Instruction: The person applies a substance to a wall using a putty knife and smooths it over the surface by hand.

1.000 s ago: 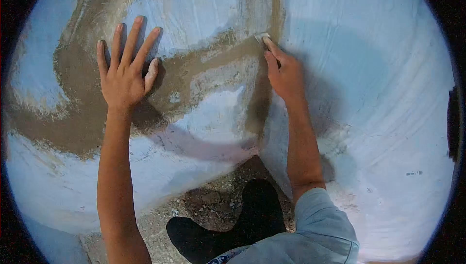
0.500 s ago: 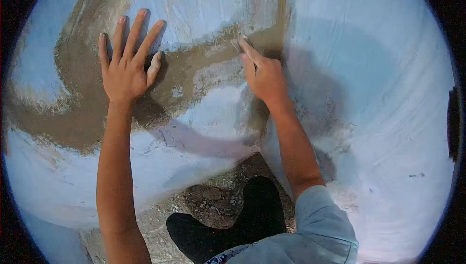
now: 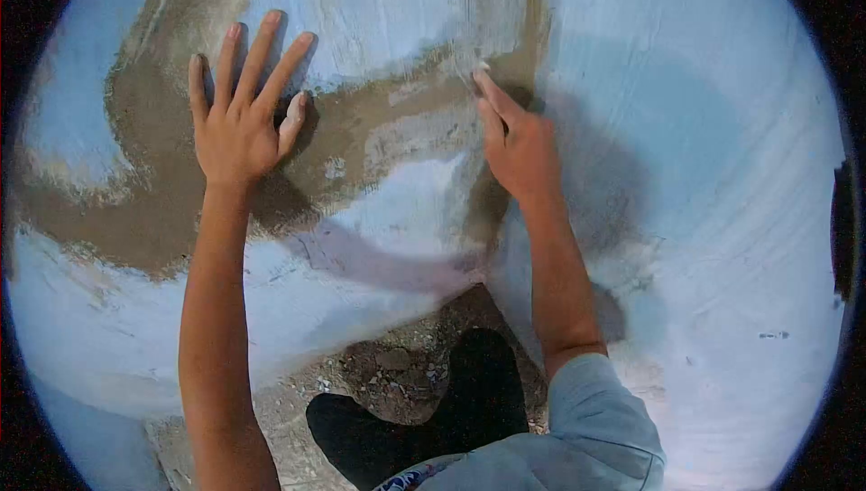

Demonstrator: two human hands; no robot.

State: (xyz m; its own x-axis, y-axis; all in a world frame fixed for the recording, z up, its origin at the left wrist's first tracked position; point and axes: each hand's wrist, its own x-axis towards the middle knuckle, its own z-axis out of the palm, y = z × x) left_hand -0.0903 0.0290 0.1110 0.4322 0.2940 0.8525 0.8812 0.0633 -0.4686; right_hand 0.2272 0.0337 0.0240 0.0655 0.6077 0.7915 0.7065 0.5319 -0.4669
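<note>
My left hand [image 3: 239, 125] lies flat with its fingers spread on the wall [image 3: 379, 13], partly over a brown patch [image 3: 153, 130] that curves across the pale blue surface. White residue coats its thumb. Over to the right, my right hand [image 3: 521, 143] is closed, its index finger stretched up to the brown band near the wall's corner. At that fingertip a small pale thing shows, too small and covered to name.
Below the wall lies rough ground [image 3: 392, 360] with small stones and debris. My dark-clad legs [image 3: 483, 383] stand at the bottom centre. Another pale wall face [image 3: 722, 247] rises on the right, with a shadow on it.
My right hand has moved to the right along the brown band, towards the corner. My left hand stays flat on the wall; the view has shifted slightly.
</note>
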